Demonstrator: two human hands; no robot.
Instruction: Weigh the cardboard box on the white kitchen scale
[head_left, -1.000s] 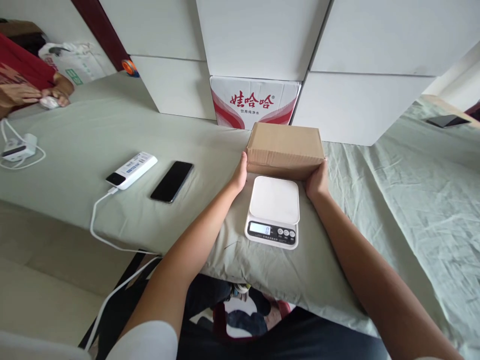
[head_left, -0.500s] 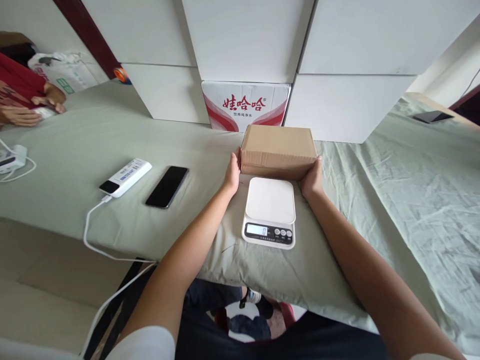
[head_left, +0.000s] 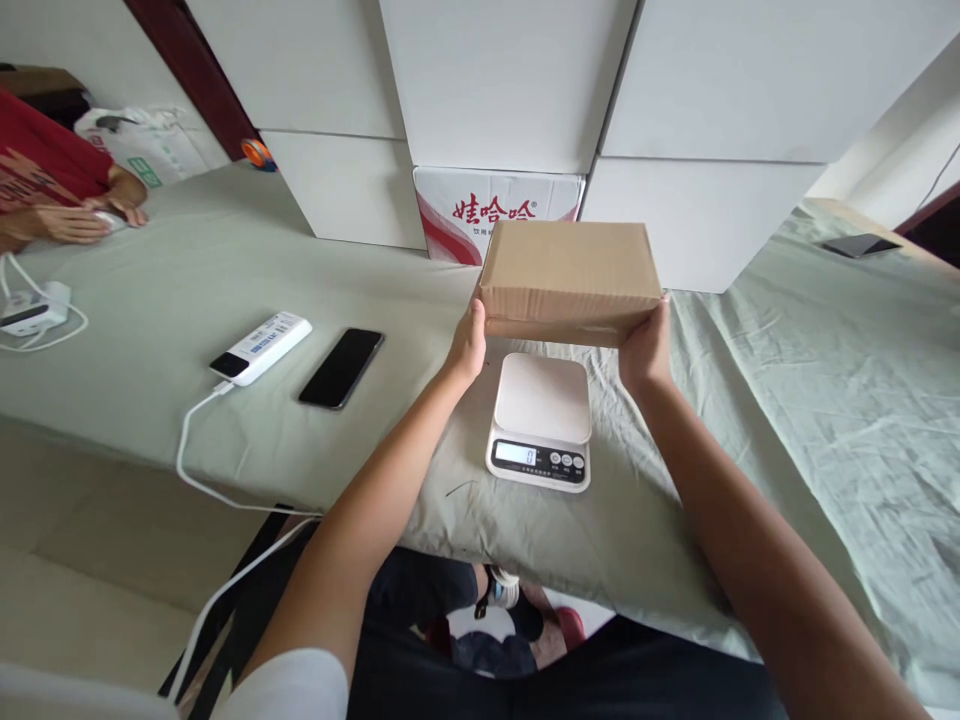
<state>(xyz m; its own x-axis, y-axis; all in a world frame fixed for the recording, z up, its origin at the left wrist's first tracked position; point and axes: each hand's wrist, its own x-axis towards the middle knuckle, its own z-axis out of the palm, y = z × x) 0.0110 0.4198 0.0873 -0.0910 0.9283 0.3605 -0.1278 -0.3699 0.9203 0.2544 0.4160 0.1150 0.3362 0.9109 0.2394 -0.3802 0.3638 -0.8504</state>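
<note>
Both my hands hold a brown cardboard box (head_left: 570,270) by its two ends, raised just beyond the kitchen scale. My left hand (head_left: 471,335) grips the left end, thumb at the near corner. On the right end, my right hand (head_left: 649,345) supports the lower corner; its fingers are partly hidden under the box. The white kitchen scale (head_left: 543,400) lies below and nearer to me, its platform bare and its display reading 0.
A black phone (head_left: 342,368) and a white power bank (head_left: 261,348) with a cable lie to the left. Stacked white boxes (head_left: 502,80) stand behind. Another person's hands (head_left: 90,220) hold a small white thing at far left. A dark tablet-like device (head_left: 861,245) lies far right.
The cardboard box has risen off the cloth and looks larger, in both my hands. It now covers more of the printed carton behind. The view has shifted slightly.
</note>
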